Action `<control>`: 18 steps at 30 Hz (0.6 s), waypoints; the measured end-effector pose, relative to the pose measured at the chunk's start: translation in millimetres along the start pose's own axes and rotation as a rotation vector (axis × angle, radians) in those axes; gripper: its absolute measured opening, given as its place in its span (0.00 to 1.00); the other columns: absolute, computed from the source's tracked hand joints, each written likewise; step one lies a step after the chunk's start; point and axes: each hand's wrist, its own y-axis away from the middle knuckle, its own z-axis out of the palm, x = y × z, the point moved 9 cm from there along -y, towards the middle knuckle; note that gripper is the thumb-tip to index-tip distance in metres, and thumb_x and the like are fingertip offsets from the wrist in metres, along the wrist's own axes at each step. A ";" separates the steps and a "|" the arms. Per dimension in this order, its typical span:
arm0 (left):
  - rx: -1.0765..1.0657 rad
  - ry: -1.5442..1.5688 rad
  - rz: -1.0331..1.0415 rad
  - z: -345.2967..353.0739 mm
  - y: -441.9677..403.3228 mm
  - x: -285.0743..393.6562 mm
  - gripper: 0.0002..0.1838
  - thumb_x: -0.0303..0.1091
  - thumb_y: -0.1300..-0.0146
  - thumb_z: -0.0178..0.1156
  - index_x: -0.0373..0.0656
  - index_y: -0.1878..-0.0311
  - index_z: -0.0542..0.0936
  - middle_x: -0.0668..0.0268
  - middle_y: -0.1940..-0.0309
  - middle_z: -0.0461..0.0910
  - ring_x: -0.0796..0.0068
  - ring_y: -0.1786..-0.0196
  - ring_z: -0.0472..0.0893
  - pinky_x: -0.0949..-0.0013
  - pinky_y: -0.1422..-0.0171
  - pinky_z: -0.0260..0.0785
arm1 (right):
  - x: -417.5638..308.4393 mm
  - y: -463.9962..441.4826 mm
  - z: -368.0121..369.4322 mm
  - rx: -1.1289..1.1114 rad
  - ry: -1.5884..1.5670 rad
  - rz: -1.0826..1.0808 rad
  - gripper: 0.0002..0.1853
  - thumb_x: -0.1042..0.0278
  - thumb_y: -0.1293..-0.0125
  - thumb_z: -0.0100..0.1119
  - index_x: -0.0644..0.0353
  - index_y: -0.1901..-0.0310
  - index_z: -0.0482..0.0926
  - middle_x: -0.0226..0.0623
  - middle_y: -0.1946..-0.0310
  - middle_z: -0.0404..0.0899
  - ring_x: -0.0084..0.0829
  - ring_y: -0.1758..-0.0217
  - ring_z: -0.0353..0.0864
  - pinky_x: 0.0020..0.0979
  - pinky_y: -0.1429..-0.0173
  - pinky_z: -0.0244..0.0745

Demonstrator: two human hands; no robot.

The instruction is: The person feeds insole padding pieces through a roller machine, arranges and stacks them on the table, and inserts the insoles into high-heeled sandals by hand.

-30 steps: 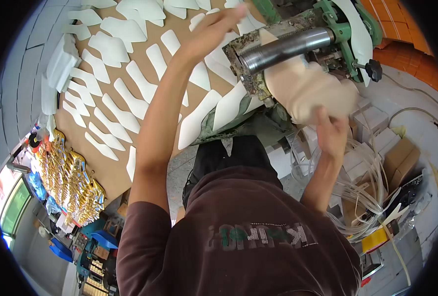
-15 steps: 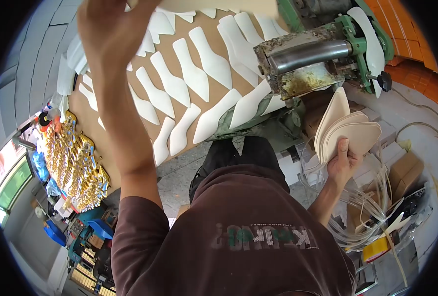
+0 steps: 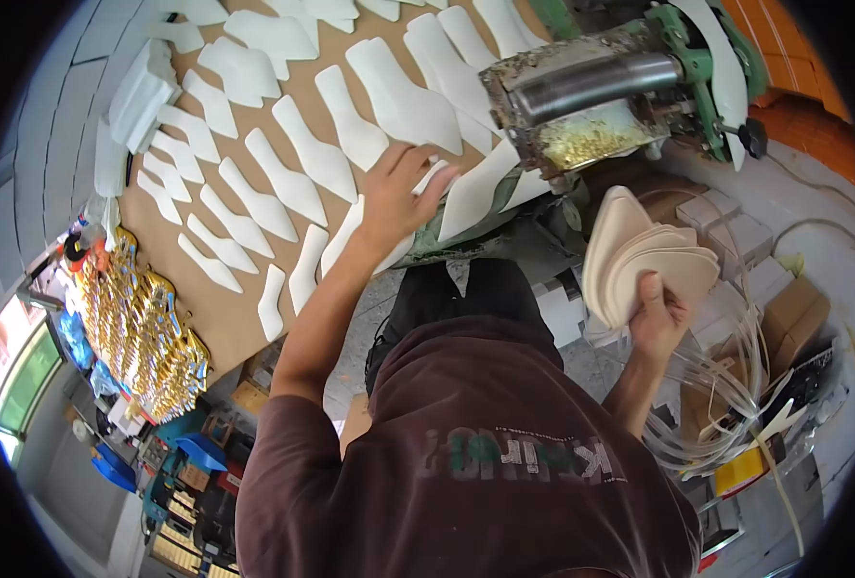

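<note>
In the head view my left hand reaches over the front edge of the tabletop, palm down. Its thumb and fingers are apart around the end of a white insole-shaped piece; whether they touch it I cannot tell. My right hand grips a fanned stack of beige insole-shaped pieces, with the thumb pressed on top. Rows of white insole-shaped pieces lie on the brown tabletop, some overlapping.
A green machine with a metal roller stands at the right end of the table. Gold shiny parts are heaped at the left. Below my right hand are coiled clear tubing and cardboard boxes.
My left hand has come down from the top of the view to the front row of white pieces. The beige piece it held is no longer in it. My right hand keeps its stack.
</note>
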 end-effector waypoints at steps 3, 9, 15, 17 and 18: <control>-0.104 1.117 -0.284 -1.3 -6.1 92.8 0.22 0.34 0.39 0.71 0.38 0.43 0.81 0.60 0.54 0.81 0.70 0.61 0.79 0.69 0.55 0.74 | -13.6 4.2 32.3 -0.129 -0.058 -0.016 0.15 0.76 0.36 0.66 0.71 0.48 0.81 0.45 0.53 0.84 0.33 0.55 0.82 0.31 0.45 0.76; -0.445 0.833 -0.162 11.6 -35.6 154.5 0.28 0.27 0.34 0.66 0.39 0.31 0.72 0.56 0.41 0.81 0.76 0.54 0.83 0.75 0.53 0.77 | -41.6 -0.7 39.0 -0.166 -0.017 -0.191 0.13 0.76 0.37 0.65 0.72 0.52 0.83 0.45 0.55 0.84 0.30 0.60 0.80 0.29 0.50 0.74; 0.243 0.610 -0.008 -72.2 -75.4 136.6 0.18 0.33 0.24 0.52 0.34 0.37 0.75 0.57 0.47 0.83 0.65 0.49 0.84 0.69 0.40 0.75 | 33.5 -49.8 -7.2 0.082 0.154 0.253 0.11 0.71 0.35 0.67 0.71 0.56 0.85 0.30 0.68 0.84 0.18 0.71 0.74 0.20 0.66 0.70; 0.167 0.481 -0.087 -60.1 -104.4 109.8 0.18 0.36 0.24 0.53 0.33 0.39 0.77 0.55 0.46 0.82 0.64 0.48 0.84 0.68 0.40 0.75 | 36.3 -74.4 12.3 0.014 0.168 0.234 0.11 0.71 0.35 0.67 0.71 0.56 0.85 0.31 0.68 0.84 0.18 0.70 0.75 0.20 0.65 0.71; 0.100 0.359 -0.162 -47.6 -117.7 94.6 0.19 0.39 0.24 0.54 0.33 0.42 0.79 0.54 0.45 0.81 0.63 0.47 0.83 0.67 0.39 0.75 | 30.5 -80.2 24.5 -0.062 0.186 0.205 0.11 0.72 0.34 0.66 0.71 0.56 0.85 0.33 0.67 0.85 0.19 0.70 0.75 0.20 0.64 0.72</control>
